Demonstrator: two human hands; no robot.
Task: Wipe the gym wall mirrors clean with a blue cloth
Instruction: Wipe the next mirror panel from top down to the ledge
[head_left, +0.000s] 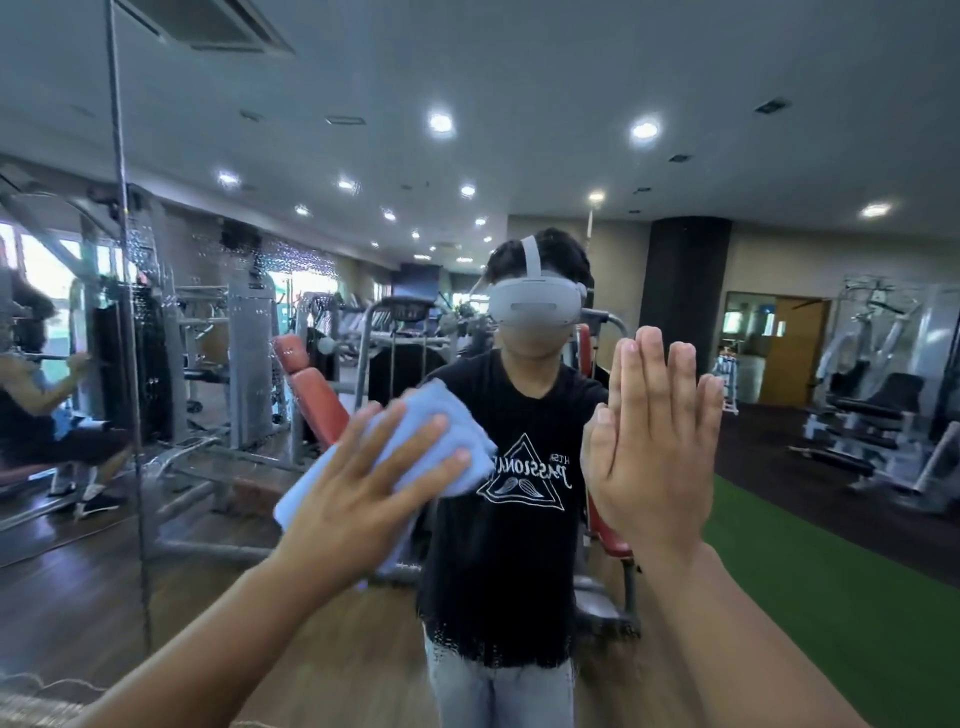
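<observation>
The wall mirror (519, 130) fills the view and shows a person in a black T-shirt wearing a headset. My left hand (371, 488), fingers straight and spread, presses a folded blue cloth (452, 431) flat against the glass at chest height. To its right, my right hand (652, 441) lies flat on the mirror with straight fingers pointing up and holds nothing. Small droplets speckle the glass at the upper left and near the reflected shirt's hem.
A vertical seam (124, 312) between mirror panels runs down the left side. Reflected behind are weight machines (249, 364), a red bench (311, 395), a green turf strip (831, 597), wood flooring and another person exercising (36, 395) at far left.
</observation>
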